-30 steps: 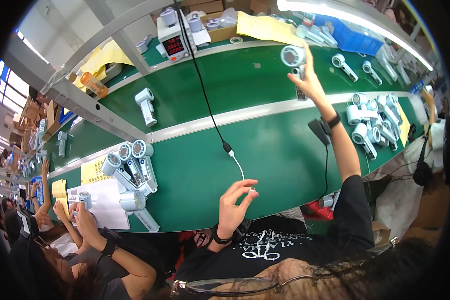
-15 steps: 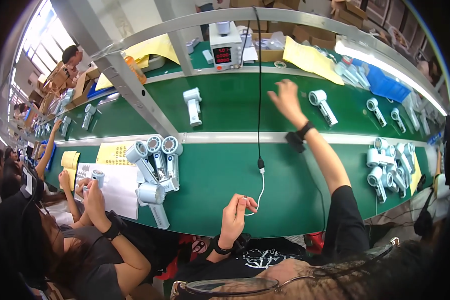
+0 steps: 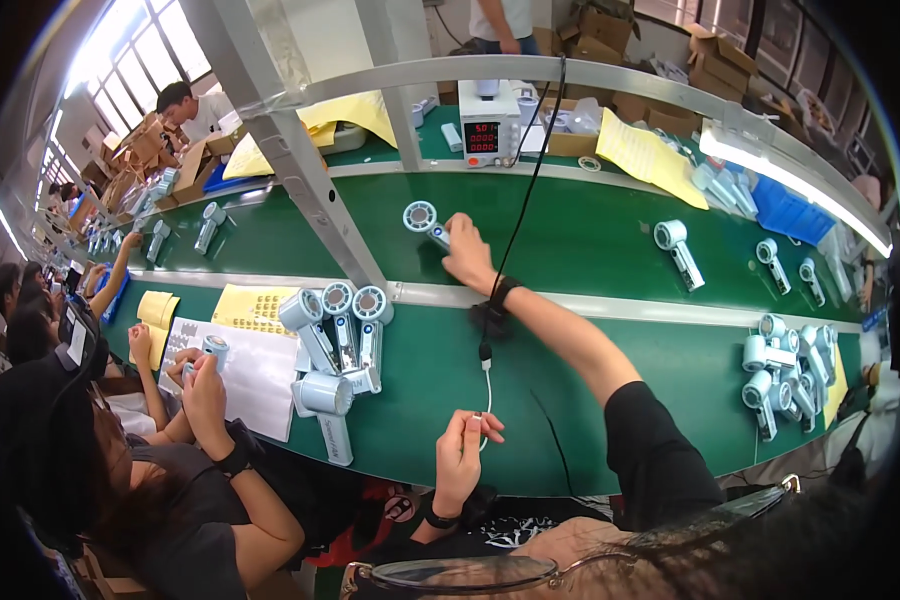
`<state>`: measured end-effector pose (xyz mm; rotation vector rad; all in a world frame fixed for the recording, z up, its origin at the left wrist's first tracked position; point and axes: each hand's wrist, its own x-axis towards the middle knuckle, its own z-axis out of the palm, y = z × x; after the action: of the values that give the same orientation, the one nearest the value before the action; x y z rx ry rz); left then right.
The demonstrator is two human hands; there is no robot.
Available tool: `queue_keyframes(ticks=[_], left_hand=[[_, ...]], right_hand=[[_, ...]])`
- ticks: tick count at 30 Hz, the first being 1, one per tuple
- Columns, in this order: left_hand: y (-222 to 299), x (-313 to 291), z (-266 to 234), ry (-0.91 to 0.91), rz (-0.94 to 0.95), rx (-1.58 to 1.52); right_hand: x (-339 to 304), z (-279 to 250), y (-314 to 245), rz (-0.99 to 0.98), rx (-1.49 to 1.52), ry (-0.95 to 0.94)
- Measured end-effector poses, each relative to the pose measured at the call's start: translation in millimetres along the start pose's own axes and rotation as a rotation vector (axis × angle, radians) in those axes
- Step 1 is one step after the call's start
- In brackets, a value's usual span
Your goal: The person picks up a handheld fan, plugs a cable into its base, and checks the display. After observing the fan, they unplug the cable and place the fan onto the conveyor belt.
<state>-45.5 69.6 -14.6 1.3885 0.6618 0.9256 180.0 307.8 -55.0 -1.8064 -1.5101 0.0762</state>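
Note:
A pale blue handheld fan (image 3: 420, 217) with a round head lies on the far green belt. My right hand (image 3: 468, 253) reaches over to it, fingers closed round its handle. Near the front edge of the green table, my left hand (image 3: 460, 460) pinches the small end of a white cable (image 3: 487, 385), which hangs from a black cord (image 3: 518, 230). Left of that hand several more fans (image 3: 338, 330) stand and lean together in a cluster. One fan (image 3: 330, 400) at the front of the cluster lies tilted.
A metal rail (image 3: 570, 307) divides table and belt. Several fans (image 3: 770, 365) are piled at the right. Further along the belt lie more fans (image 3: 678, 255). A power supply (image 3: 488, 130) with red digits stands behind. At the left a co-worker's hand (image 3: 205, 400) holds a fan.
My right hand has swung left across the belt and closed on the fan's handle. That fan is turned from how it lay. My left hand still pinches the cable end. The view has shifted.

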Motion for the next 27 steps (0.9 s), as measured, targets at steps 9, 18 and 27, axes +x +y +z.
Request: queue_keyframes(ticks=[9, 18, 27], left_hand=[[0, -7, 22, -0.184, -0.02, -0.068], [0, -10, 87, -0.51, -0.014, 0.019], [2, -18, 120, -0.45, 0.218, 0.179]], right_hand=[[-129, -192, 66, 0.109, -0.134, 0.006], [-279, -254, 1, 0.425, 1.036, 0.036], [-302, -248, -47, 0.413, 1.527, 0.2]])
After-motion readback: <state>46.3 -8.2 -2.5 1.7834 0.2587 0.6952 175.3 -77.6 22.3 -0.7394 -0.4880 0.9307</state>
